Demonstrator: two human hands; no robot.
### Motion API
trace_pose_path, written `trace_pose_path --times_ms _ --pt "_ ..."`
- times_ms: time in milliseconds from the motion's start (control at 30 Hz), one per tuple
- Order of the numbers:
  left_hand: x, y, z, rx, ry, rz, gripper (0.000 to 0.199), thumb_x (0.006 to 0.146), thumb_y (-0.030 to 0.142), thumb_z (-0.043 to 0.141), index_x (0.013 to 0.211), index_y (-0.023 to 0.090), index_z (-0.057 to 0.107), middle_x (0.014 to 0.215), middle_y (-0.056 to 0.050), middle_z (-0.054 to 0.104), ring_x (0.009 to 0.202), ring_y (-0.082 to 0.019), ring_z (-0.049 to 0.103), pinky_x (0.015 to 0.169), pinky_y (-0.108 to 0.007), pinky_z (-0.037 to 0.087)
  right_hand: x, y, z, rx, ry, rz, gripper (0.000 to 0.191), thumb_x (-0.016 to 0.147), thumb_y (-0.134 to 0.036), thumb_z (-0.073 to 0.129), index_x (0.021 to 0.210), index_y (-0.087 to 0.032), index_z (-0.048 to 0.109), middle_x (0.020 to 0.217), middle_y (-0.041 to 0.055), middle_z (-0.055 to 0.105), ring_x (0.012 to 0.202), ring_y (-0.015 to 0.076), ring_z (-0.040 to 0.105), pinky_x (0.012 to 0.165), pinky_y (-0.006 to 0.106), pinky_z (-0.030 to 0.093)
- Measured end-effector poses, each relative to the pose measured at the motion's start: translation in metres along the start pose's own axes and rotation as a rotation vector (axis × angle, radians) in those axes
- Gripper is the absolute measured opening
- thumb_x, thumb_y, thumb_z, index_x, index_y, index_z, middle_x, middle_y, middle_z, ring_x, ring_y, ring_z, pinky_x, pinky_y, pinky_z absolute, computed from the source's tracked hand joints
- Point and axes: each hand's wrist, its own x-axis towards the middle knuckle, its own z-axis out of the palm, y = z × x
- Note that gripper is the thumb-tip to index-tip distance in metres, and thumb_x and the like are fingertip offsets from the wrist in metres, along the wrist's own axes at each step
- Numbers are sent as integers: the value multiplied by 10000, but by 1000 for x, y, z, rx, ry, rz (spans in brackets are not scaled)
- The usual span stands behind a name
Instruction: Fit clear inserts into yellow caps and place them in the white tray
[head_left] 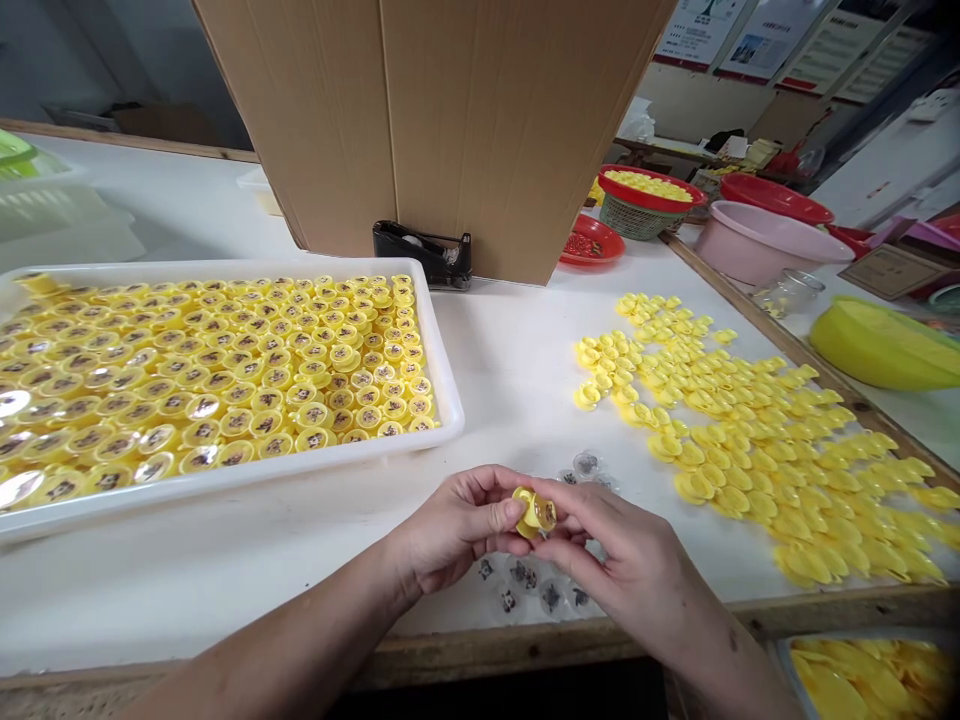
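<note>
Near the table's front edge, my left hand point(469, 525) pinches a small yellow plastic piece point(531, 510) with a round picture cap on its end. From the other side, the thumb and fingers of my right hand point(619, 545) close on the capped end of that piece. Beneath and behind my hands lie several clear round discs point(551, 597) with little dark animal pictures; my right hand covers some of them. A white tray point(456, 420) at left is packed with yellow pieces point(266, 397) bearing picture caps. Plain yellow pieces point(735, 470) are spread out at right.
A tall cardboard sheet point(450, 120) stands at the back, with a black tape dispenser point(424, 255) before it. A red plate point(592, 240), a green-and-red basket point(645, 215), a pink tub point(765, 245) and a yellow-green bowl point(885, 345) are at right. A wooden strip point(795, 345) edges the table.
</note>
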Motion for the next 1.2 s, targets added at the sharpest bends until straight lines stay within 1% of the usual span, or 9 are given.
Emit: trace_pose_path --times_ms 67,167,267,400,567,733,933,1033,1200 --pt "0 0 0 10 -2 -9 287 734 279 742 964 133 652 896 -66 666 755 -136 650 664 -207 518 -1 1 -1 -8 -18 -1 441 863 -114 503 1268 -288 513 996 21 678 828 141 656 744 249 545" --pt "0 -1 0 19 4 -12 307 723 283 752 972 135 651 889 -60 664 760 -140 652 669 -211 520 -1 2 -2 -29 4 -4 405 859 -111 501 1228 -273 544 952 22 686 827 151 657 746 253 541" --pt "0 -2 -1 26 18 -5 319 715 264 759 987 140 649 909 -58 659 781 -141 647 687 -220 521 0 0 -2 -46 34 15 342 842 -132 546 1159 -250 592 898 32 655 796 156 636 706 250 534" --pt "1 -4 -2 38 21 14 351 700 248 772 1012 151 644 936 -68 665 816 -150 640 716 -239 516 0 -2 -1 -23 66 53 262 826 -155 573 1074 -221 626 843 33 606 701 143 604 630 247 525" --pt "1 -4 0 44 47 46 343 670 235 791 976 150 660 903 -60 670 790 -145 629 688 -238 505 -3 -4 2 14 99 56 320 823 -132 583 1123 -243 587 847 15 614 700 137 611 643 250 521" --pt "1 -3 3 79 62 86 374 639 238 809 968 128 670 852 -63 669 747 -143 613 662 -244 487 -4 -4 2 -12 114 46 248 820 -129 582 1048 -222 610 841 21 647 723 152 638 647 261 533" --pt "0 -3 5 104 61 99 397 620 253 819 969 129 677 847 -82 687 746 -172 625 680 -287 484 -3 -6 1 -20 122 47 249 816 -145 582 1046 -233 622 837 21 670 733 162 654 646 259 546" --pt "-2 -3 6 97 60 109 378 624 228 814 964 132 680 860 -85 693 758 -175 629 697 -296 491 -4 -7 1 -20 116 50 253 810 -127 589 1039 -228 623 828 16 664 734 155 648 641 245 534" --pt "-4 -2 9 103 52 112 343 641 206 799 957 139 686 850 -72 696 757 -160 626 702 -273 497 -2 -8 -2 3 81 70 235 805 -126 607 1018 -224 631 809 11 645 740 150 622 643 239 501"
